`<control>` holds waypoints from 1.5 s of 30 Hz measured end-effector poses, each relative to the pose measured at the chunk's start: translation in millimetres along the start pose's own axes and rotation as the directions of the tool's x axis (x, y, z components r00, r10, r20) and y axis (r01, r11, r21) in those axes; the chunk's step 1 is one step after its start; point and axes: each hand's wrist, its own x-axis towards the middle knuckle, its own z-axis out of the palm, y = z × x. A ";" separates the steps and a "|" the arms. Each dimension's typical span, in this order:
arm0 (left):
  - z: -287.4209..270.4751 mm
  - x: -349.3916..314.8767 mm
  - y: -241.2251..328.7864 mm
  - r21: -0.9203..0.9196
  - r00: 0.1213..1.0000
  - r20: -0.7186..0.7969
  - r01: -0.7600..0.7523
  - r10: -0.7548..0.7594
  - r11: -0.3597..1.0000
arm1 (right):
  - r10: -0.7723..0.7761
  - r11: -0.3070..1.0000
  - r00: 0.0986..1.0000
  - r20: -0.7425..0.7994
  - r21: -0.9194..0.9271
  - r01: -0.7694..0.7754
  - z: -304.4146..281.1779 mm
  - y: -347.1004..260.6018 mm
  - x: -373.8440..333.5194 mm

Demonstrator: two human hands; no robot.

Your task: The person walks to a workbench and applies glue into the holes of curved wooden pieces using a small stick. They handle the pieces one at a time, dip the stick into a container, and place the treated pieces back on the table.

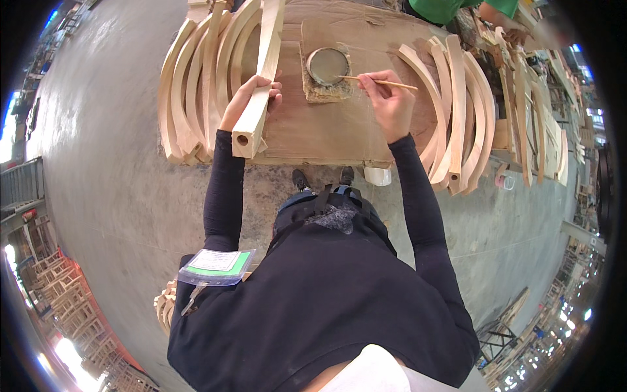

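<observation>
My left hand [243, 103] is closed round a long pale wooden bar [268, 55], slightly curved, with a round hole in its squared near end. Between thumb and fingers of my right hand [392, 108] is a thin wooden stick [400, 85]. The stick points left, and its tip reaches the rim of a round bowl [328, 65] of greyish-tan paste or liquid. A crusted, stained board [324, 96] lies under the bowl. What the stick's tip looks like is too small to tell.
Curved wooden pieces lie in a left stack [181, 98] and a right stack [460, 111] on a cardboard-covered table [313, 140]. Farther right stand more wooden parts [526, 124]. Another person in a green sleeve [434, 9] works at the far right. A white container [377, 176] sits below the table's edge.
</observation>
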 end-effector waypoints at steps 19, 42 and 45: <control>-48.0 19.4 -17.1 -0.365 0.979 -0.016 0.184 -0.204 0.913 | 0.427 0.713 0.901 0.084 0.581 -0.392 14.2 45.0 -4.1; -21.7 1.3 -24.3 -0.291 0.979 -0.192 0.004 -0.063 0.957 | 0.617 0.544 0.779 0.111 0.655 -0.525 2.3 46.9 -6.5; -42.3 10.4 -16.6 -0.344 0.988 -0.012 0.141 -0.155 0.928 | 0.676 0.506 0.726 0.129 0.635 -0.584 -0.3 42.8 -2.7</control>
